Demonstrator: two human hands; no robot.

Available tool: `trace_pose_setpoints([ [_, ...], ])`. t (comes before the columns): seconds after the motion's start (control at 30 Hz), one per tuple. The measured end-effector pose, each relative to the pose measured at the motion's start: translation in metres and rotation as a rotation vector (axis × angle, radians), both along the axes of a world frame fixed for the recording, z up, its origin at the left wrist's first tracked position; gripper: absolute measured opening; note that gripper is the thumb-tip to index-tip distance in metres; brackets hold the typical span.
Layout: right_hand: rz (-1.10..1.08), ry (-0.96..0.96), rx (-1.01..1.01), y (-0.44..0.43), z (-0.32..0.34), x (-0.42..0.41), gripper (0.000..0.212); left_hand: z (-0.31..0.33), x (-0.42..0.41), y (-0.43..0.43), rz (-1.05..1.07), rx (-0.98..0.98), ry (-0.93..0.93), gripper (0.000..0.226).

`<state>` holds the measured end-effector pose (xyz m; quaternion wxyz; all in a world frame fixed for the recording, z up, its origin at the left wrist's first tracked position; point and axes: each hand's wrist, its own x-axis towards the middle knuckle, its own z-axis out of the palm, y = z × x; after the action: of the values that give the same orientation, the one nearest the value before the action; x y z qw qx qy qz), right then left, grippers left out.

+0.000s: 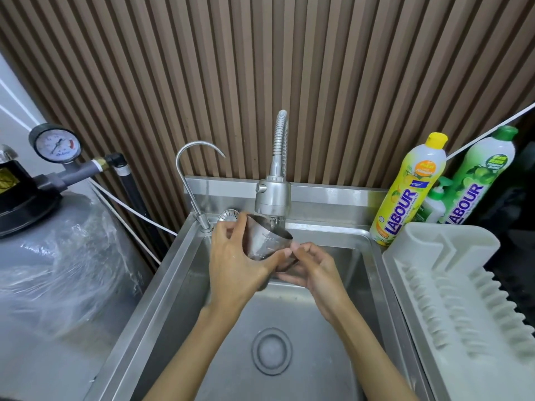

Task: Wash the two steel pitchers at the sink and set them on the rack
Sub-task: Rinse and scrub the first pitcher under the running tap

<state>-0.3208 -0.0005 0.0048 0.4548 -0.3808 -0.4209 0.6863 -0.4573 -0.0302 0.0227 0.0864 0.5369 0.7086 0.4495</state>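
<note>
Hiding pitcher (267, 241) base: left hand (234, 264)

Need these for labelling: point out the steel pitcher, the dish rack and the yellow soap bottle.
steel pitcher (269, 241), head view, its shiny side wall.
dish rack (434, 241), head view, its raised back wall.
yellow soap bottle (405, 198), head view, its front label.

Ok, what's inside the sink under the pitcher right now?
Only the round drain cover shows on the sink floor, below the pitcher held by the left hand and right hand. Hands and forearms cover part of the floor; no second pitcher is visible.
</note>
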Motion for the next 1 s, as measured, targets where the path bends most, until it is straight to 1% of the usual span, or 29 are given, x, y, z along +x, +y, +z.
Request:
trace_pose_setpoints([
  [0.07, -0.053, -0.124, -0.010, 0.000, 0.009, 0.004, 0.020, -0.002, 0.006, -0.002, 0.035, -0.094, -0.050, 0.100],
  [0.13, -0.131, -0.272, 0.016, 0.003, 0.021, 0.009, 0.023, -0.003, 0.009, -0.001, 0.009, -0.168, -0.143, 0.081],
  [0.17, -0.189, -0.382, 0.070, 0.003, 0.026, 0.011, 0.026, -0.002, 0.009, 0.000, -0.040, -0.207, -0.220, 0.068],
  [0.23, -0.316, -0.657, 0.246, 0.003, 0.035, 0.013, 0.030, 0.000, 0.007, 0.005, -0.182, -0.290, -0.463, 0.045],
  [0.27, -0.351, -0.760, 0.330, 0.001, 0.039, 0.012, 0.031, 0.001, 0.007, 0.007, -0.255, -0.307, -0.606, 0.041],
  [0.3, -0.362, -0.796, 0.392, 0.000, 0.042, 0.011, 0.031, 0.001, 0.008, 0.009, -0.309, -0.294, -0.717, 0.043],
  [0.33, -0.352, -0.764, 0.424, -0.001, 0.043, 0.009, 0.031, -0.001, 0.008, 0.011, -0.328, -0.250, -0.770, 0.048],
  [0.4, -0.293, -0.585, 0.410, 0.002, 0.037, 0.009, 0.030, -0.002, 0.010, 0.014, -0.308, -0.121, -0.770, 0.061],
  [0.47, -0.220, -0.411, 0.352, 0.006, 0.029, 0.007, 0.027, -0.001, 0.010, 0.014, -0.268, 0.003, -0.680, 0.068],
  [0.57, -0.126, -0.133, 0.157, 0.009, 0.018, 0.003, 0.025, 0.008, 0.009, 0.007, -0.209, 0.114, -0.380, 0.078],
  [0.6, -0.078, -0.073, 0.097, 0.008, 0.016, 0.002, 0.024, 0.010, 0.008, 0.005, -0.190, 0.123, -0.291, 0.082],
  [0.63, -0.033, -0.069, 0.063, 0.006, 0.014, 0.002, 0.021, 0.013, 0.006, 0.002, -0.167, 0.117, -0.223, 0.085],
  [0.73, 0.030, -0.117, 0.008, 0.002, 0.014, 0.002, 0.021, 0.016, 0.005, -0.005, -0.067, 0.052, -0.114, 0.085],
  [0.8, 0.011, -0.158, -0.022, 0.001, 0.019, 0.003, 0.021, 0.013, 0.007, -0.008, 0.020, -0.004, -0.043, 0.076],
  [0.87, -0.029, -0.273, -0.034, 0.004, 0.025, 0.006, 0.023, 0.010, 0.012, -0.009, 0.059, -0.093, -0.038, 0.070],
  [0.93, -0.102, -0.492, 0.025, 0.008, 0.031, 0.010, 0.026, 0.007, 0.016, -0.007, 0.033, -0.203, -0.132, 0.060],
  [1.0, -0.179, -0.769, 0.174, 0.010, 0.038, 0.012, 0.028, 0.000, 0.015, -0.003, -0.088, -0.258, -0.371, 0.041],
])
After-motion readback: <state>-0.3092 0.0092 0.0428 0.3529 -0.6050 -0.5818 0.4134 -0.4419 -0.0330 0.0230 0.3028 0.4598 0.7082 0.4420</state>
